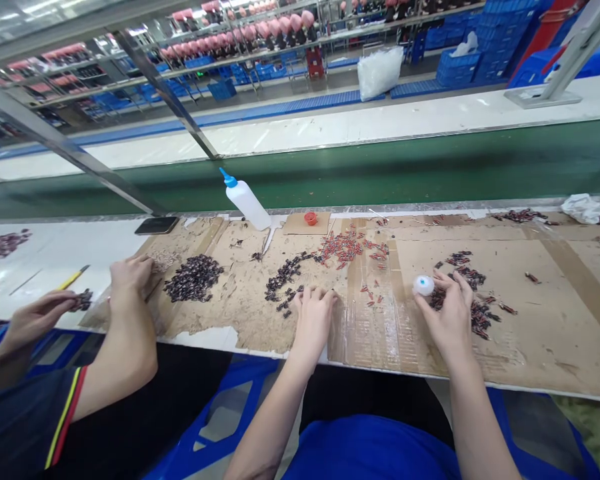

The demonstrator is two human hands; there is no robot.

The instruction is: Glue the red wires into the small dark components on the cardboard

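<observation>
My right hand is closed around a small white bottle, seen end-on with a blue dot in its middle. Beneath and beside that hand lies a heap of small dark and reddish parts. My left hand rests on the cardboard with its fingers bent down and together; their tips are hidden, so I cannot make out what they hold. Just left of it is a curved cluster of small black parts. Small red parts are scattered beyond, between my two hands.
A white bottle with a blue nozzle and a red cap stand at the back. At left, a co-worker's hands work near a black heap, a phone and a yellow knife. Crumpled plastic lies far right.
</observation>
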